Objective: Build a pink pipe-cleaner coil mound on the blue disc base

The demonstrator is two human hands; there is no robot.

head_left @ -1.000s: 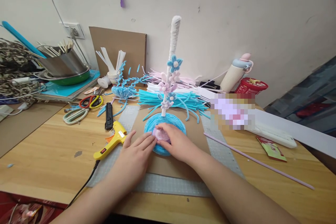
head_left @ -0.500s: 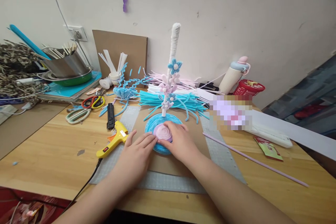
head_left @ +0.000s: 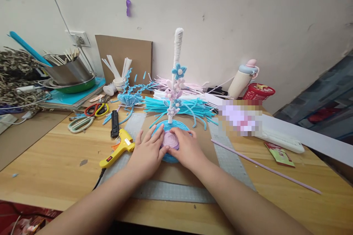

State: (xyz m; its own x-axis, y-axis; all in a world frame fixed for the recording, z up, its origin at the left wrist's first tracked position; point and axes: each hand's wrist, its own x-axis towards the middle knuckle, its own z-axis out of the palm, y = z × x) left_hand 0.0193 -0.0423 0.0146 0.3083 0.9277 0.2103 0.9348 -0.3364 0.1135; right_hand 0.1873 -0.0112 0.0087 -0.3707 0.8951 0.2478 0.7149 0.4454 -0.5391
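Observation:
A round pink coil point(head_left: 170, 140) of pipe cleaner lies on a larger blue coiled disc point(head_left: 171, 159). My right hand point(head_left: 188, 147) curves round the pink coil's right side, thumb at its lower edge and fingertips near its top, gripping it. Flat and spread, my left hand point(head_left: 147, 152) rests over the blue disc's left part, its thumb tip touching the pink coil's lower left. From the disc's back edge rises a white wrapped stem point(head_left: 178, 46), bearing a blue flower point(head_left: 179, 71) and several smaller pink and blue ones. My hands cover parts of the disc.
Beneath lie a cardboard sheet point(head_left: 176, 177) and a grey cutting mat point(head_left: 154, 192). A yellow glue gun point(head_left: 118, 150) is close left, with scissors point(head_left: 79, 124) beyond. Blue pipe cleaners point(head_left: 154, 106) are piled behind; a single pink pipe cleaner point(head_left: 264, 166) lies right.
My left hand has shifted up and spread its fingers more over the blue disc, its thumb now showing at the pink coil's edge. My right hand stays round the coil. The view has tilted slightly.

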